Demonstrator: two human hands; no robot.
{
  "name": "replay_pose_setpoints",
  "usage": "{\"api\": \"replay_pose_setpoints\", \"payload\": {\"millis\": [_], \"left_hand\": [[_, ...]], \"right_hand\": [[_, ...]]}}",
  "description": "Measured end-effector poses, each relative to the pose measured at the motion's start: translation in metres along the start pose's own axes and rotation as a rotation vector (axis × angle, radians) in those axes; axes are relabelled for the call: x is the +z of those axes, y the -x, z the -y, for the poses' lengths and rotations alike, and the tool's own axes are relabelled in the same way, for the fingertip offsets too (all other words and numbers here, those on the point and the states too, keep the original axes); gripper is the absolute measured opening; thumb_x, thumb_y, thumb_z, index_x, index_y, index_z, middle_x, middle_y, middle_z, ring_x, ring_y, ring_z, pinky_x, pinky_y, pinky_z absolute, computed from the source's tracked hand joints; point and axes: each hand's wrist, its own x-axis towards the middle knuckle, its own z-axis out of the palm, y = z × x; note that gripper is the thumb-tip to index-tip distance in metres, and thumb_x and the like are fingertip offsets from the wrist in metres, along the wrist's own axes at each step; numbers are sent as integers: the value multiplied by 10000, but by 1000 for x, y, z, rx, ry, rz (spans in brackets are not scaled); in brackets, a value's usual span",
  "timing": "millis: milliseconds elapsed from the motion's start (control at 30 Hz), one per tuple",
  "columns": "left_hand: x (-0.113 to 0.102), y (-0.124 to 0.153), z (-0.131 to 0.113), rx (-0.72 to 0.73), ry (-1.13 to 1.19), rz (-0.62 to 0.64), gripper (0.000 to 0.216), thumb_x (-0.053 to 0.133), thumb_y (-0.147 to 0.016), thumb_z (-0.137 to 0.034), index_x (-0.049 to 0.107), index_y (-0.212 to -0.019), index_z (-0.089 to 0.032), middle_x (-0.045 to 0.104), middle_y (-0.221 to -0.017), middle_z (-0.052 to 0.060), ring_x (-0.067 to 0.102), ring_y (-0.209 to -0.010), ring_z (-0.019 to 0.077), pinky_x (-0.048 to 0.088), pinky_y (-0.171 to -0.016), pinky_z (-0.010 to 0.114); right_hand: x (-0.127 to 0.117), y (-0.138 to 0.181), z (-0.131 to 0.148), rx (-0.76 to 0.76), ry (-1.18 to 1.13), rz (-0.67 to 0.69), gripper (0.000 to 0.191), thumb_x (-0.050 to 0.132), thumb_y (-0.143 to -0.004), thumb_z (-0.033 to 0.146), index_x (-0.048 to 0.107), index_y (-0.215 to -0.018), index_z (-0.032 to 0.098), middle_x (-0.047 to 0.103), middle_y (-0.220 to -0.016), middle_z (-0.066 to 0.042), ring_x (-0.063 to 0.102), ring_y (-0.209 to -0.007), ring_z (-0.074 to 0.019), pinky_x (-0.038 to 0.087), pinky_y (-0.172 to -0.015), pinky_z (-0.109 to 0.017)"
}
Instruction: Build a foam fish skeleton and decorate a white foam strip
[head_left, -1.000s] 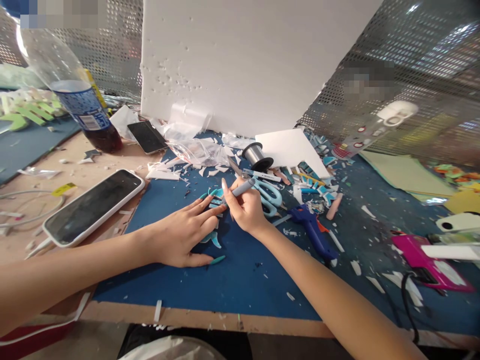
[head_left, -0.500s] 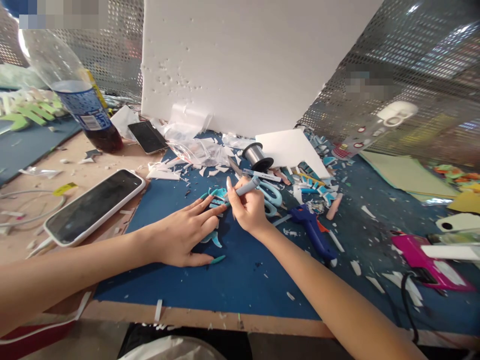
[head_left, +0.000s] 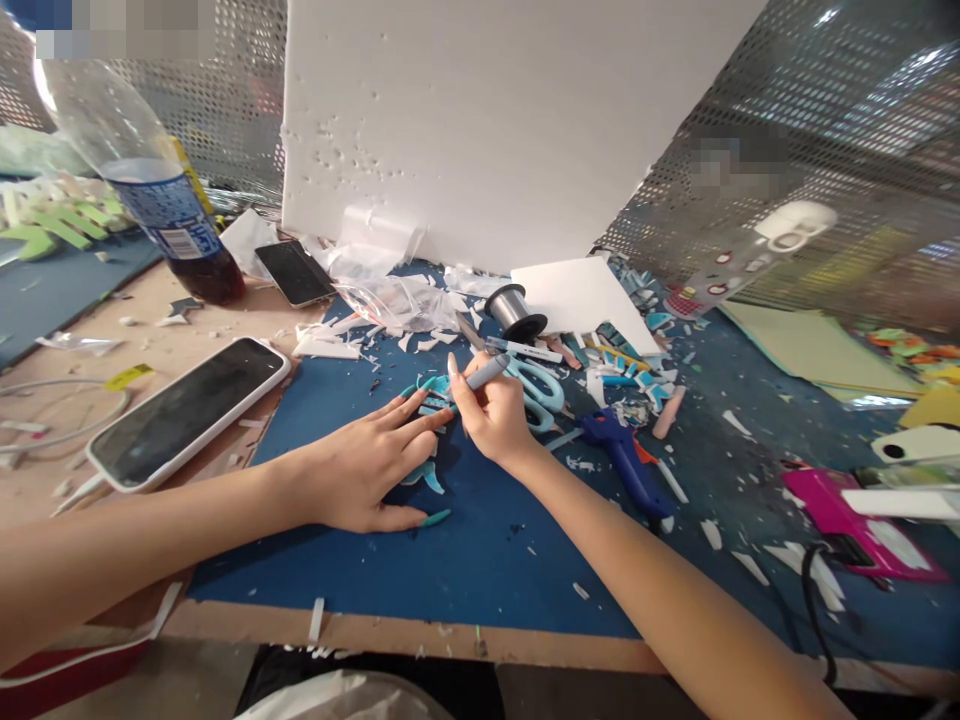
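Observation:
My left hand (head_left: 367, 465) lies flat on the blue cutting mat (head_left: 480, 540), fingers spread, pressing down a teal foam cut-out (head_left: 429, 474) that shows under and beside the fingers. My right hand (head_left: 491, 415) is closed around a grey craft knife (head_left: 486, 373). Its tip points down at the teal piece just beyond my left fingertips. Most of the cut-out is hidden under my left hand.
Light-blue scissors (head_left: 538, 385), a wire spool (head_left: 514, 313), a blue glue gun (head_left: 626, 462) and foam scraps lie right of my hands. A pink tool (head_left: 855, 525) is far right. A phone (head_left: 187, 412) and a cola bottle (head_left: 161, 205) sit left. A white foam board (head_left: 480, 130) stands behind.
My right hand shifts the knife slightly back and forth at the teal piece. My left hand stays still.

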Motion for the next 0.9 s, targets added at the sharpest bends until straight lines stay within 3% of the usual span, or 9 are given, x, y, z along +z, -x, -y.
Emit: {"api": "replay_pose_setpoints", "payload": {"millis": [367, 600, 900], "left_hand": [[-1, 0, -1, -17, 2, 3, 458, 553, -816, -549, 475, -1023, -147, 380, -1446, 220, 234, -1385, 416, 346, -1075, 575], [-2, 1, 0, -33, -16, 14, 413, 547, -825, -506, 488, -1027, -151, 361, -1474, 168, 170, -1390, 449, 320, -1053, 649], [-2, 4, 0, -36, -10, 11, 383, 552, -832, -464, 488, -1058, -161, 334, -1490, 157, 233, -1390, 404, 293, -1086, 613]], "right_hand": [[-1, 3, 2, 29, -58, -70, 305, 479, -912, 266, 333, -647, 227, 329, -466, 80, 382, -362, -82, 295, -412, -250], [-1, 4, 3, 33, -56, -153, 311, 474, -919, 284, 354, -639, 224, 364, -496, 66, 386, -377, -78, 299, -393, -246], [-1, 6, 4, 57, -74, -182, 309, 480, -920, 317, 361, -650, 227, 416, -547, 37, 439, -427, -95, 326, -398, -253]]}}
